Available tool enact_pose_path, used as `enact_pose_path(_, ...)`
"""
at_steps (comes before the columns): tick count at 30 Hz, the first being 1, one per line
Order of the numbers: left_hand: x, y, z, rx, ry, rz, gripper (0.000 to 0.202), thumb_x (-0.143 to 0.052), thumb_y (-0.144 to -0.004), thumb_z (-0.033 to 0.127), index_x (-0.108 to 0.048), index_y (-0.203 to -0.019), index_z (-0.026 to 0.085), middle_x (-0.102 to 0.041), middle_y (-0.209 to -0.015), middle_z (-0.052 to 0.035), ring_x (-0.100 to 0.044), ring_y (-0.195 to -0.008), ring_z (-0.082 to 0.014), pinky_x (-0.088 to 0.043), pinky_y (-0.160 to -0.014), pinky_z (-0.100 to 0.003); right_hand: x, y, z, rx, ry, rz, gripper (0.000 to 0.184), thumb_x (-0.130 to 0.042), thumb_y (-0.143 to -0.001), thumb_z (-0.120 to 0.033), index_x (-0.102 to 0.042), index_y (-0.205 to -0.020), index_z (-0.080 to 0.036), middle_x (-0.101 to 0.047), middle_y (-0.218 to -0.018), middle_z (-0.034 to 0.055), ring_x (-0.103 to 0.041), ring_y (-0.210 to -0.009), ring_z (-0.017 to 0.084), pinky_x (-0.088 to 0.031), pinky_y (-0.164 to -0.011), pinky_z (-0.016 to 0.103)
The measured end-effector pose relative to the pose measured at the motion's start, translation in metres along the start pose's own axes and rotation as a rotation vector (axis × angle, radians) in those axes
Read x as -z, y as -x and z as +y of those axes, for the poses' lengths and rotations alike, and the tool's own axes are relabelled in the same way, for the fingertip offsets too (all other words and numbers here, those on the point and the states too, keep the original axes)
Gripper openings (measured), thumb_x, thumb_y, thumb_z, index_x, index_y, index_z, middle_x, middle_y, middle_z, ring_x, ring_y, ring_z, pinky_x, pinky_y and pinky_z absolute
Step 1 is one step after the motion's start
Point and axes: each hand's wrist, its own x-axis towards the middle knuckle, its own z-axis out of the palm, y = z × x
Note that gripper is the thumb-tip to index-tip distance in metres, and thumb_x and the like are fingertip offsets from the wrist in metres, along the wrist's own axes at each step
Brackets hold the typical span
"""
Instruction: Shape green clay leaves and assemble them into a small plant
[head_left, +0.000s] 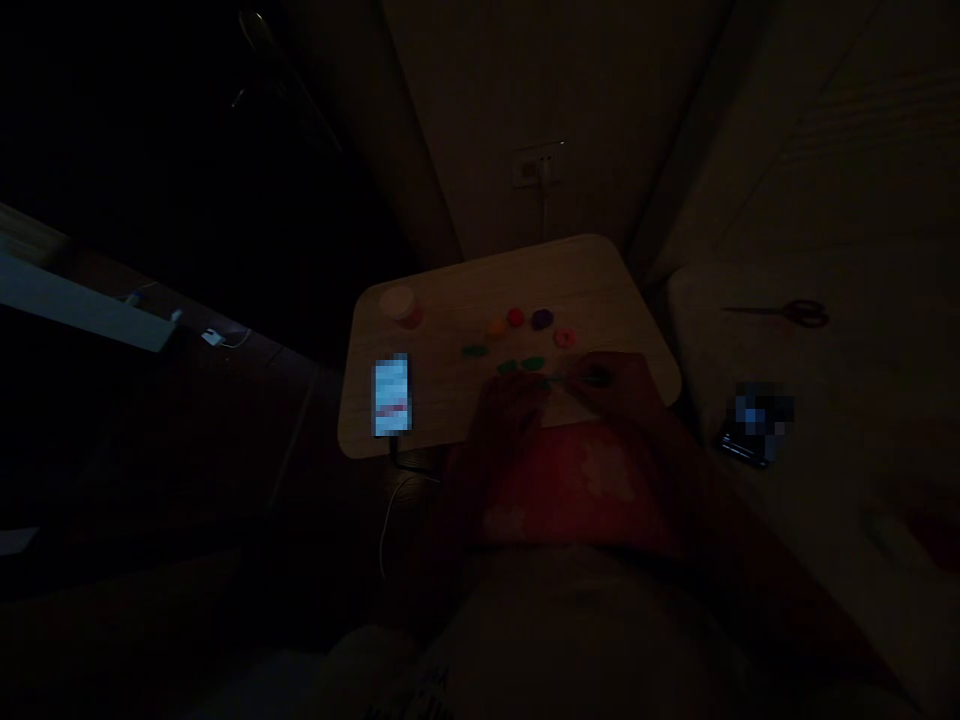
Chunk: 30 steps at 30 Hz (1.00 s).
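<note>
Dim light leaves much of the detail unclear. At the near edge of the small wooden table [450, 290], my left hand [514, 405] has its fingers curled by a small green bit. Opposite it, my right hand [615, 385] pinches a thin, pale stick-like tool [571, 378] whose tip points at the left fingers. Just beyond the hands lie small clay-like pieces: a green oval [532, 363], a green lump [508, 367], a darker green strip [474, 351], an orange lump [496, 327], a red ball [515, 317], a purple lump [541, 319] and a pink ring-like piece [565, 338].
A lit phone [391, 395] with a cable lies on the table's left side, below a pale round tub [401, 305]. To the right, scissors [787, 313] and a dark shiny object [750, 430] rest on a pale surface. A wall socket [536, 167] is behind the table.
</note>
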Motion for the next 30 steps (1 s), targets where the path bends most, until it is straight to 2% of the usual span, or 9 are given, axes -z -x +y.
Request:
enact_pose_path(5, 0.002, 0.0, 0.002, 0.018, 0.001, -0.01, 0.039, -0.06, -0.096, 0.025, -0.068, -0.135, 0.023, -0.064, -0.149, -0.0083, -0.052, -0.14, -0.03, -0.037, -0.12, -0.052, -0.002, 0.002, 0.006, -0.055, -0.14, 0.064, 0.014, -0.083, -0.074, -0.032, -0.082, -0.078, -0.019, -0.081, -0.079, 0.0067, -0.074, -0.069, 0.023, -0.057, -0.064, 0.031)
enact_pose_path(11, 0.002, -0.001, 0.002, 0.015, -0.005, -0.006, 0.04, -0.06, -0.096, 0.023, -0.067, -0.136, 0.023, -0.064, -0.148, -0.0077, -0.053, -0.139, -0.0297, -0.038, -0.12, -0.052, -0.003, 0.003, -0.002, 0.006, -0.202, -0.072, 0.014, -0.082, -0.078, -0.033, -0.085, -0.086, -0.022, -0.082, -0.086, 0.006, -0.075, -0.073, 0.021, -0.058, -0.066, 0.03)
enact_pose_path(14, 0.0, 0.0, 0.001, 0.01, -0.011, 0.006, 0.039, -0.061, -0.096, 0.023, -0.069, -0.134, 0.023, -0.065, -0.148, -0.0072, -0.052, -0.139, -0.0294, -0.038, -0.12, -0.051, -0.006, 0.003, -0.004, 0.043, -0.241, -0.073, 0.014, -0.078, -0.084, -0.035, -0.084, -0.089, -0.023, -0.082, -0.088, 0.0057, -0.075, -0.075, 0.021, -0.058, -0.067, 0.03)
enact_pose_path(20, -0.001, 0.0, 0.0, 0.009, -0.002, 0.006, 0.039, -0.061, -0.095, 0.022, -0.069, -0.134, 0.023, -0.065, -0.148, -0.007, -0.052, -0.139, -0.029, -0.038, -0.12, -0.051, -0.013, -0.004, 0.002, 0.109, -0.11, 0.107, 0.017, -0.071, -0.091, -0.034, -0.081, -0.087, -0.022, -0.081, -0.091, 0.0083, -0.074, -0.081, 0.023, -0.057, -0.073, 0.033)
enact_pose_path(30, 0.001, -0.001, 0.001, 0.012, 0.011, -0.009, 0.041, -0.058, -0.096, 0.023, -0.069, -0.136, 0.024, -0.064, -0.148, -0.0081, -0.051, -0.139, -0.0299, -0.039, -0.119, -0.053, -0.024, -0.001, 0.004, 0.05, -0.049, 0.093, 0.019, -0.069, -0.092, -0.035, -0.082, -0.094, -0.022, -0.083, -0.094, 0.0082, -0.076, -0.083, 0.026, -0.058, -0.076, 0.036)
